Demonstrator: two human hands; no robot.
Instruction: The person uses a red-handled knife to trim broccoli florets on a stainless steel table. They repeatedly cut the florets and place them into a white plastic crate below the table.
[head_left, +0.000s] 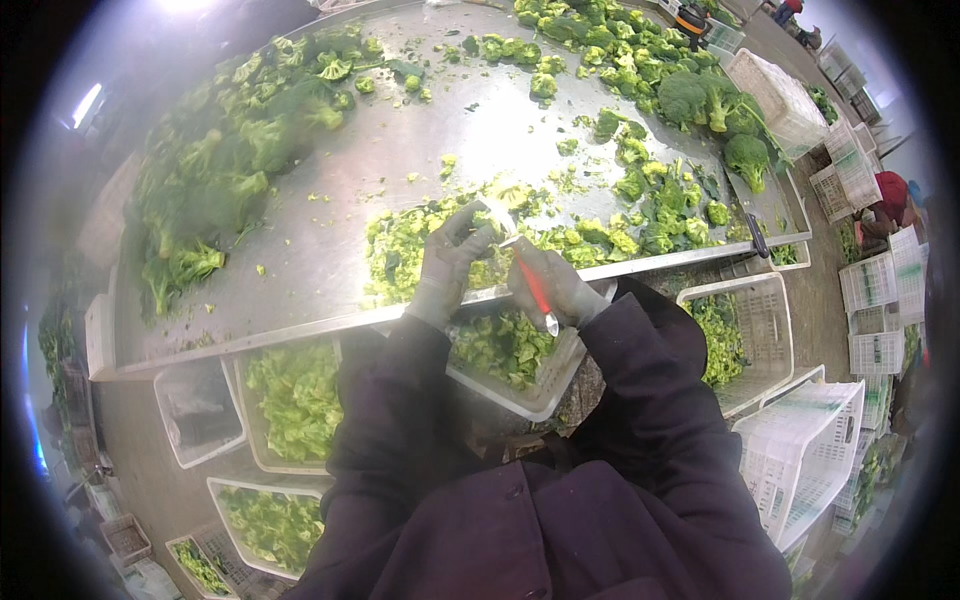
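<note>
My right hand (555, 281) grips a red-handled knife (534, 277), whose pale blade (501, 216) points up and left over the metal table (360, 172). Close beside that blade, my left hand (454, 251) has its fingers curled around a small green broccoli piece (482, 218), partly covered and washed out by glare. Beneath both hands lies a spread of small cut florets (401, 251) along the table's near edge. Under that edge, in front of my body, a white plastic crate (544, 409) holds broccoli leaves and trimmings (510, 349).
Whole broccoli heads (225, 172) are heaped at the left, with more broccoli heads (682, 97) at the far right. A black-handled knife (757, 236) lies on the right rim. Crates of greens (292, 401) flank me, including a right-hand crate (784, 330). Another person (889, 206) is at far right.
</note>
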